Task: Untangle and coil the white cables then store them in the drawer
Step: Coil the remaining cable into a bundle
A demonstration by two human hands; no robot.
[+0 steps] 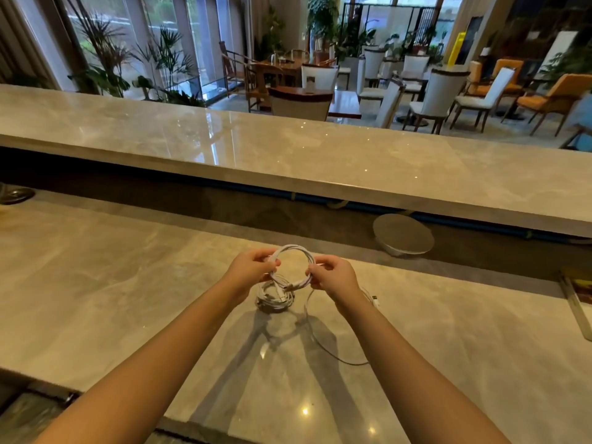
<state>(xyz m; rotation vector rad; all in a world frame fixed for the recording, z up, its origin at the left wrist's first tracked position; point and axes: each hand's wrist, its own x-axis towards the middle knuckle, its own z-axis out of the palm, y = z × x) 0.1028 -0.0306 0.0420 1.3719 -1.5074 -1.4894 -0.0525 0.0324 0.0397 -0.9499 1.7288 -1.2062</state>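
**A:** Closed on what, and how tightly?

**B:** Left hand [248, 270] pinched shut, thumb and fingers clamped on the left side of a coiled white cable [293, 267]. Right hand [333, 274] pinched the same way on the right side of that coil. Held upright as a ring between both, lifted clear of the surface [128, 299].

**A:** And just below?

**B:** Second bundle of white cable [275, 299], wound into a small loose coil, lying flat on the surface directly under the raised ring, a plug end showing on top. Whether touching the ring above, hard to tell.

**A:** Anything trailing off?

**B:** One loose white strand [312, 331] dropping from near the right hand, curving down across the surface and off toward the right. Small white plug [374, 299] lying just beside the right wrist.

**A:** Further out?

**B:** Pale polished marble underneath, with shadows of both forearms. Beyond, a dark recessed gap, then a higher marble counter [288, 149] running across. Round metal disc [403, 233] tilted in the gap to the right. Flat book or menu [576, 299] at the far right edge. In the background, a lounge with white-backed chairs [442, 94], wooden tables and potted plants [166, 59] by tall windows.
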